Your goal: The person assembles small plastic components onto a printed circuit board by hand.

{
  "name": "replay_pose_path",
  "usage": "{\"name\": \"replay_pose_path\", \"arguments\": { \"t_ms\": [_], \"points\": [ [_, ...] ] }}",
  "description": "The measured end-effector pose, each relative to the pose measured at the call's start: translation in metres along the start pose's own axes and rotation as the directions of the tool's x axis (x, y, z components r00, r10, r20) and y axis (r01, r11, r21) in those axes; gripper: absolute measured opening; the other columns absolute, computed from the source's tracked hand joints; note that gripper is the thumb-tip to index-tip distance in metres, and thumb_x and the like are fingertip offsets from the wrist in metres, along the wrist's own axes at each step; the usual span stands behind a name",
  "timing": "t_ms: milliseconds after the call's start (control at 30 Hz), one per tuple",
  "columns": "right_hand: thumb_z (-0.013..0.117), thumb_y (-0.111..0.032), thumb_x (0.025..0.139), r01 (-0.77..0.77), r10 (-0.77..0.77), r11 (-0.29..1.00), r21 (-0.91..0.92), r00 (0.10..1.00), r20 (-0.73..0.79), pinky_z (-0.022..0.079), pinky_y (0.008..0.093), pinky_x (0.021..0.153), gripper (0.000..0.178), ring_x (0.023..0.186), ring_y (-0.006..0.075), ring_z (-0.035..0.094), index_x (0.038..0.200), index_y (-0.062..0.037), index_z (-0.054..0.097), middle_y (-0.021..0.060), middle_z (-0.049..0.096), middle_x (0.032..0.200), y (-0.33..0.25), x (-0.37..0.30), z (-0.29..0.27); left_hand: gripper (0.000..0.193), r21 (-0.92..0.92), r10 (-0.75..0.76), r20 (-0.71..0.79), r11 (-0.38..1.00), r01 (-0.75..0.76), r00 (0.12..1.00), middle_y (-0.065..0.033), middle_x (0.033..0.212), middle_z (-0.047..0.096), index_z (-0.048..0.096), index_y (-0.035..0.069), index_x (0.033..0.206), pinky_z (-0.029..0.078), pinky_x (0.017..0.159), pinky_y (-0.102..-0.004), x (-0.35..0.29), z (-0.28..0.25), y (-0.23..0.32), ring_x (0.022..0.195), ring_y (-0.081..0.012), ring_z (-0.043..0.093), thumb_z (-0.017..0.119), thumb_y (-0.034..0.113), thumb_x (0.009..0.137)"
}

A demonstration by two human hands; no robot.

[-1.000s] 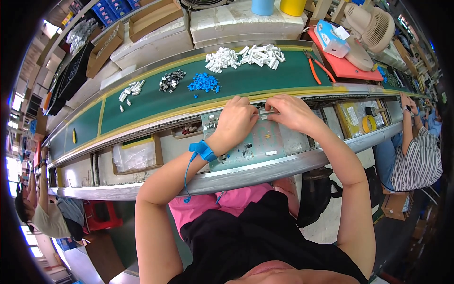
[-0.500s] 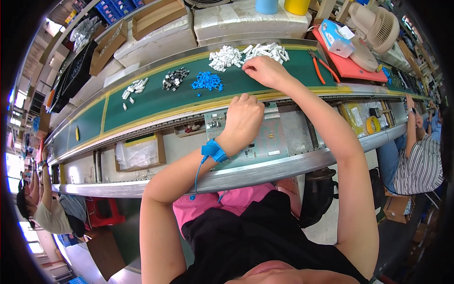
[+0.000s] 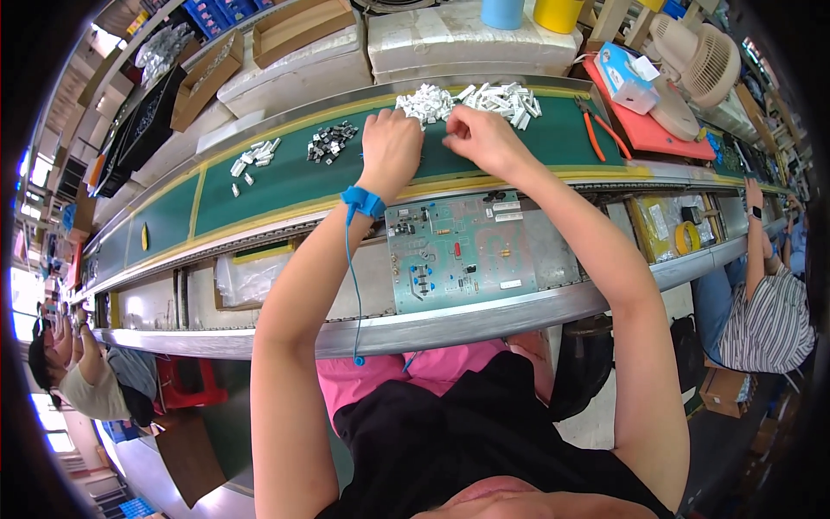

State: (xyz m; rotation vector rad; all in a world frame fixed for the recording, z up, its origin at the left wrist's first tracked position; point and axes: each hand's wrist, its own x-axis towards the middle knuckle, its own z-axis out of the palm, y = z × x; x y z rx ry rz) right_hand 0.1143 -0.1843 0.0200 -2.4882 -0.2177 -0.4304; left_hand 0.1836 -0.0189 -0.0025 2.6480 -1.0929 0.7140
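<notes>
My left hand (image 3: 393, 151), with a blue strap and cord on its wrist, has its fingers curled down where the blue component pile lies, covering nearly all of it. Its fingertips are hidden. Just to the right, my right hand (image 3: 486, 138) is closed in a pinch over the green belt, in front of the white parts; what it holds, if anything, is too small to make out. A pale green circuit board (image 3: 462, 259) lies nearer me, below both hands, with blue, red and black components on it.
White parts (image 3: 506, 99) are heaped behind my hands. Small black-and-white parts (image 3: 331, 141) and loose white pieces (image 3: 257, 156) lie to the left. Orange-handled pliers (image 3: 596, 130) rest at right, near a beige fan (image 3: 696, 56). Other people sit at both ends of the line.
My left hand has moved from over the circuit board up and left onto the blue pile, uncovering the board. My right hand stays near the white parts, slightly lower.
</notes>
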Motion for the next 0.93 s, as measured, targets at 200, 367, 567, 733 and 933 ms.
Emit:
{"name": "replay_pose_path", "arguments": {
  "t_ms": [200, 367, 567, 733, 933],
  "points": [
    [0.065, -0.006, 0.08, -0.129, 0.028, 0.944, 0.304, 0.948, 0.316, 0.047, 0.0285, 0.061, 0.012, 0.066, 0.0127, 0.06, 0.088, 0.0024, 0.063, 0.008, 0.064, 0.076, -0.026, -0.053, -0.017, 0.006, 0.189, 0.119, 0.057, 0.973, -0.128, 0.991, -0.0075, 0.08, 0.063, 0.067, 0.01, 0.07, 0.044, 0.072, -0.0333, 0.011, 0.016, -0.003, 0.085, -0.0231, 0.059, 0.063, 0.007, 0.067],
    [0.064, -0.007, 0.077, -0.155, 0.056, 0.969, 0.19, 0.895, 0.443, 0.05, 0.0344, 0.069, 0.018, 0.075, 0.0261, 0.065, 0.093, 0.0028, 0.066, 0.0172, 0.067, 0.084, -0.032, -0.071, -0.023, 0.009, 0.186, 0.141, 0.088, 0.97, -0.155, 0.986, -0.0075, 0.08, 0.064, 0.067, 0.009, 0.071, 0.045, 0.071, -0.0323, 0.015, 0.012, 0.0, 0.085, -0.0229, 0.059, 0.064, 0.004, 0.064],
    [0.063, -0.007, 0.077, -0.125, 0.043, 0.979, 0.159, 0.896, 0.442, 0.05, 0.0347, 0.07, 0.017, 0.074, 0.0273, 0.065, 0.091, 0.0014, 0.067, 0.0162, 0.067, 0.081, -0.03, -0.074, -0.016, 0.01, 0.059, 0.12, 0.071, 0.99, -0.124, 0.99, -0.0104, 0.08, 0.061, 0.064, 0.006, 0.074, 0.047, 0.075, -0.038, 0.009, 0.009, 0.002, 0.084, -0.0272, 0.058, 0.061, 0.015, 0.079],
    [0.066, -0.009, 0.077, -0.086, 0.044, 0.993, 0.077, 0.897, 0.44, 0.05, 0.0339, 0.069, 0.016, 0.076, 0.0258, 0.065, 0.09, -0.0004, 0.068, 0.0133, 0.067, 0.084, -0.032, -0.078, -0.013, 0.014, -0.025, 0.093, 0.037, 0.995, -0.092, 0.995, -0.0114, 0.081, 0.061, 0.063, 0.006, 0.075, 0.047, 0.075, -0.0398, 0.009, 0.011, 0.002, 0.085, -0.0284, 0.059, 0.061, 0.019, 0.081],
    [0.066, -0.015, 0.078, -0.077, 0.123, 0.99, -0.116, 0.87, 0.477, 0.048, 0.0354, 0.074, 0.017, 0.082, 0.0277, 0.063, 0.09, -0.004, 0.069, 0.0112, 0.067, 0.092, -0.038, -0.077, -0.014, 0.013, -0.092, 0.079, 0.147, 0.994, -0.066, 0.986, -0.013, 0.087, 0.063, 0.068, 0.007, 0.086, 0.047, 0.077, -0.0407, 0.008, 0.017, -0.005, 0.088, -0.0294, 0.059, 0.061, 0.017, 0.081]
  ]
}}
